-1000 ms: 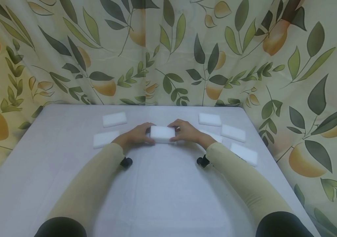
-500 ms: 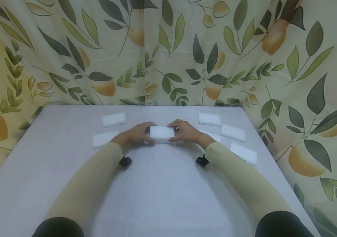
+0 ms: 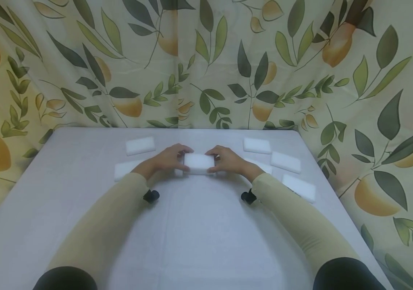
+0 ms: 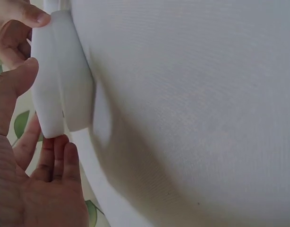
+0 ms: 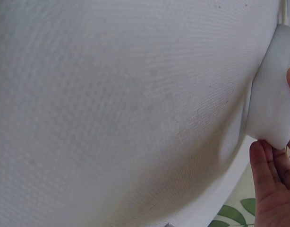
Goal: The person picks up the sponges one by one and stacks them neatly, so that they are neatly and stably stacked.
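Two white sponge blocks lie one on the other at the table's middle; the seam between the upper sponge [image 4: 48, 80] and the lower sponge [image 4: 76, 75] shows in the left wrist view. My right hand [image 3: 231, 162] holds the stack at its right end, thumb on the near side and fingers behind. At the left end is my left hand [image 3: 168, 159], thumb and fingers spread apart. In the left wrist view its thumb [image 4: 24, 78] stands off the sponge, while fingertips are at the lower end. The right wrist view shows the right fingers [image 5: 265, 165] against the sponge end.
Two white sponges, one far [image 3: 140, 146] and one nearer [image 3: 126, 169], lie left of my hands. On the right lie several more, among them a back sponge [image 3: 257, 146] and a front sponge [image 3: 299, 188]. A patterned curtain [image 3: 206, 80] hangs behind the white table [image 3: 206, 241].
My left hand has loosened and shifted slightly left and away from the sponges, its fingers spreading. The right hand and the stack have stayed in place.
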